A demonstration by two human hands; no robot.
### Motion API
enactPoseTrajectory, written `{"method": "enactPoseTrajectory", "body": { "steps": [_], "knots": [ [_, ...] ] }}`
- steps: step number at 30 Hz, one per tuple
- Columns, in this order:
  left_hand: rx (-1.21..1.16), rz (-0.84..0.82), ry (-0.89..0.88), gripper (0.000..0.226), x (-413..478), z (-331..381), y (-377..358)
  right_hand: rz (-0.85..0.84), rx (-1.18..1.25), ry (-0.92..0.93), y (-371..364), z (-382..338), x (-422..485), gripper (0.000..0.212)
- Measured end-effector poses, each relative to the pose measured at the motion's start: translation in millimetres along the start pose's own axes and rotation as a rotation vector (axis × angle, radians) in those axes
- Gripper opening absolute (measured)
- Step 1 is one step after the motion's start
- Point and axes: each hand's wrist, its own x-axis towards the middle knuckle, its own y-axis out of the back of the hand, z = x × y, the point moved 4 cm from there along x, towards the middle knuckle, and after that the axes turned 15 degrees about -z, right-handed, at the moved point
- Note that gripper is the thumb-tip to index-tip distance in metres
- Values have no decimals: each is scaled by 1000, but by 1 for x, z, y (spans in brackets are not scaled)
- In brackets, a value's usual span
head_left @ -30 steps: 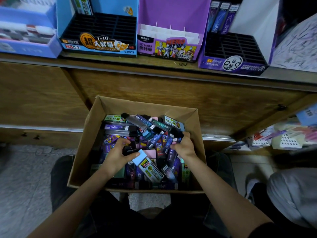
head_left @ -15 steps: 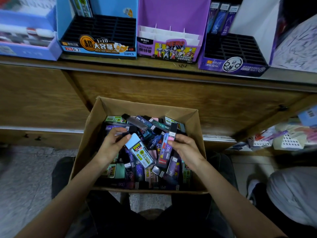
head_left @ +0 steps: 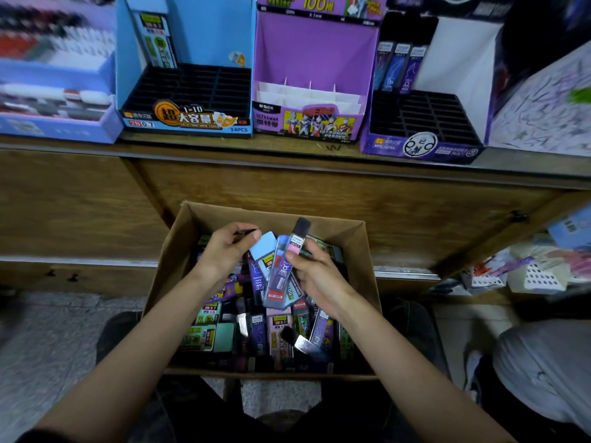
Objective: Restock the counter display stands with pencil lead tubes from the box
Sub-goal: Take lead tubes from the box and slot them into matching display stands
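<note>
Right hand point(head_left: 316, 274) hovered over the cardboard box point(head_left: 174, 251), fingers curled round a fanned bunch of pencil lead tubes point(head_left: 277, 276), with a black-capped pink tube point(head_left: 295, 243) topmost. Left hand point(head_left: 225, 251), wrist bent inward, pinched a dark tube point(head_left: 247, 232) at its fingertips, just beside the bunch. Display stands point(head_left: 192, 91) stood on the counter point(head_left: 192, 143) above.

The lead tubes point(head_left: 281, 273) pinched in my right hand point(head_left: 319, 276) are hard plastic, smooth and glossy, with shiny printed labels and dark caps. The box point(head_left: 169, 266) is plain brown cardboard, matt and slightly rough. The surface point(head_left: 287, 187) is brown wood, worn, with a dull varnish. The display stands point(head_left: 211, 36) are smooth printed card with a faint sheen, and the trays point(head_left: 192, 87) inside them look like matt black plastic. The floor point(head_left: 48, 340) is speckled grey stone, matt.
</note>
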Motion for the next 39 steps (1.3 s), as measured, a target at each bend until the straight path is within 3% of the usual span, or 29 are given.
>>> {"method": "enactPoseTrajectory", "body": {
  "steps": [5,9,12,15,20,23,27,33,39],
  "knots": [
    [-256,45,41,13,-1,0,-15,37,16,27,0,-1,-7,33],
    [-516,-56,58,19,-6,2,-28,30,152,123,-3,-9,-10,26],
    [-583,-108,27,11,-9,8,-39,29,167,175,-10,-15,-9,25],
    [-610,-159,10,18,-11,14,-42,58,151,221,-16,-24,-10,26],
    [-481,-268,53,27,-16,21,-46,144,-19,222,-25,-39,-16,25],
    [-349,-296,-1,45,-21,30,-47,169,-190,231,-31,-53,-23,19],
    [-301,-284,-62,50,-24,44,-44,179,-312,237,-30,-69,-27,21],
    [-236,-323,-135,54,-20,71,-42,57,-304,231,-33,-111,-36,18],
    [-156,-346,-212,56,-11,103,-31,89,-445,330,-37,-166,-39,10]
  ]
}}
